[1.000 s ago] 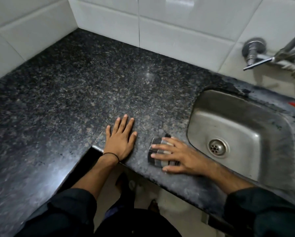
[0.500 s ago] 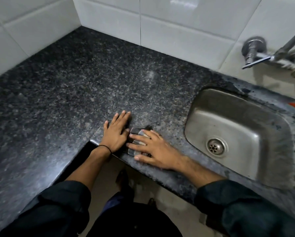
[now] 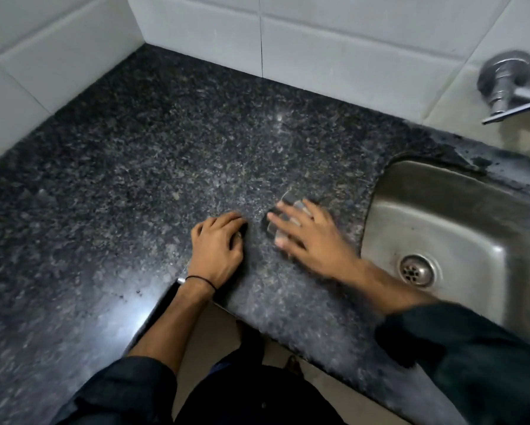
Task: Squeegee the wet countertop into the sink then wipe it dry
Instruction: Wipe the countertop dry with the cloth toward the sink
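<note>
Squeegee (image 3: 288, 214) lies flat under your spread right hand (image 3: 312, 240) on the dark tabletop (image 3: 165, 142) just beside the sink (image 3: 441, 216), your left hand (image 3: 217, 250) curled, holding nothing; uneven pressure could leave streaks.

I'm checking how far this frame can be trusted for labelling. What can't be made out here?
- Tool under the right hand: head view, blurred by motion and mostly covered by the fingers; its type is unclear.
- Tap: cut off by the right edge; the spout is out of view.
- Sink: its right part runs past the frame edge.
- Countertop: whether wet or dry cannot be told from glare.
- Left hand: fingers curled, nothing visibly held.
</note>
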